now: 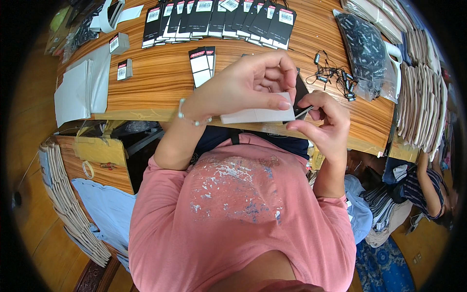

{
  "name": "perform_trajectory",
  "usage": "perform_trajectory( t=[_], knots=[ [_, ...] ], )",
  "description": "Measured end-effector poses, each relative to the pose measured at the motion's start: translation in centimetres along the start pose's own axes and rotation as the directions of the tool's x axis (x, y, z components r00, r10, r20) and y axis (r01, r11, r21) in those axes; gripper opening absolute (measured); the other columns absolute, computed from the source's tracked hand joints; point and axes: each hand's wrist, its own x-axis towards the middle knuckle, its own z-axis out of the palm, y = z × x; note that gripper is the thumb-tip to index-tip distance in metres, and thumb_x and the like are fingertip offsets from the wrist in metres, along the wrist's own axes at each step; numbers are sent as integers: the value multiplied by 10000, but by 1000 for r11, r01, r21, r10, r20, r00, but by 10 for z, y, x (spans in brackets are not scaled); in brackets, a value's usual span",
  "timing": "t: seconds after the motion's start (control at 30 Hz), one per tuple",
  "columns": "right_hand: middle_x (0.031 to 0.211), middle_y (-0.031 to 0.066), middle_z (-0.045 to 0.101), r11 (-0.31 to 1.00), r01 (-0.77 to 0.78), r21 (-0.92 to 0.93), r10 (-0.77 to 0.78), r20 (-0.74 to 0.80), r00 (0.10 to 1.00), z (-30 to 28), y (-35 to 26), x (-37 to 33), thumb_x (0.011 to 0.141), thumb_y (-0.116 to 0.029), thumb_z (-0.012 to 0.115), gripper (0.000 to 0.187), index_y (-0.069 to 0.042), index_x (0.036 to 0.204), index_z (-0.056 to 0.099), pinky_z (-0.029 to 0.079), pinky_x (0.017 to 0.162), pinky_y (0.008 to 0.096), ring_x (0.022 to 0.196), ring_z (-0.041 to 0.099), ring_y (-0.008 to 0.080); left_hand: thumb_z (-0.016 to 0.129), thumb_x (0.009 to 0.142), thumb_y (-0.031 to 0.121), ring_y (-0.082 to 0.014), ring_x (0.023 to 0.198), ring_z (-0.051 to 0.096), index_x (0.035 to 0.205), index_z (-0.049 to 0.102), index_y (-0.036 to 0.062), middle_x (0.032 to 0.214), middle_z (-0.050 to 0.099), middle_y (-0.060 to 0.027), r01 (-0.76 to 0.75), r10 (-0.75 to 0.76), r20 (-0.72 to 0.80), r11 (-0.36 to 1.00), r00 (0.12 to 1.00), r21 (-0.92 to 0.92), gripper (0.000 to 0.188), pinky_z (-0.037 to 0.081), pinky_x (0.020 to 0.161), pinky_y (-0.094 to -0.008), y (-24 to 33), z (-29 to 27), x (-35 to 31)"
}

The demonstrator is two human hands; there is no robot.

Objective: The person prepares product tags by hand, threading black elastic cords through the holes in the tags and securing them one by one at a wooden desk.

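My left hand point(243, 85), with a beaded bracelet at its wrist, is closed on a small stack of white cards point(258, 115), its thumb pressed along the top. Close by on the right, my right hand point(327, 119) pinches the edge of a black hang tag point(301, 90) between thumb and fingers. The tag is partly hidden behind the left hand and the cards. Beyond the left wrist, white hang tags with red tops point(199, 65) lie on the wooden table point(160, 92).
A fanned row of black tags with barcode stickers point(219, 22) lies at the far side. Black tag strings point(335, 75) lie loose beside a stuffed plastic bag point(362, 53). Folded garments point(421, 107) are stacked right; sticker stacks point(119, 44) and white sheets point(80, 87) sit left.
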Motion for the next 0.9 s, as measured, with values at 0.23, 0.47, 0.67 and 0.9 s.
perform_trajectory(
  t=[0.23, 0.47, 0.67, 0.9],
  knots=[
    [661, 5, 522, 979, -109, 170, 95, 87, 992, -4, -1, 1, 621, -32, 691, 200, -6, 799, 602, 274, 452, 215, 506, 354, 70, 660, 727, 10, -113, 813, 562, 941, 472, 37, 877, 568, -77, 76, -70, 33, 972, 997, -221, 286, 451, 721, -214, -13, -4, 4],
    [627, 14, 485, 983, -158, 94, 154, 55, 987, 0, 4, -1, 642, 11, 628, 134, -7, 770, 593, 282, 459, 221, 519, 356, 74, 684, 719, 25, -87, 847, 489, 842, 498, 32, 906, 490, -24, 95, -94, 20, 990, 995, -105, 222, 418, 745, -212, -22, 1, 3],
    [619, 18, 470, 986, -161, 34, 162, -31, 986, 2, -2, 0, 640, 20, 614, 124, -15, 755, 586, 289, 460, 233, 516, 357, 89, 664, 727, 11, -84, 841, 481, 896, 480, 31, 912, 479, -12, -16, 64, -83, 875, 994, 483, 251, 406, 729, -213, -12, 18, -6],
    [653, 44, 513, 989, -143, -36, 143, -4, 990, 1, -7, 1, 655, 18, 589, 119, -10, 771, 587, 336, 483, 236, 524, 404, 108, 634, 747, -19, -93, 830, 522, 901, 490, 30, 880, 510, -27, -13, 46, -102, 954, 994, 299, 217, 436, 755, -225, -15, 14, -9]
  ],
)
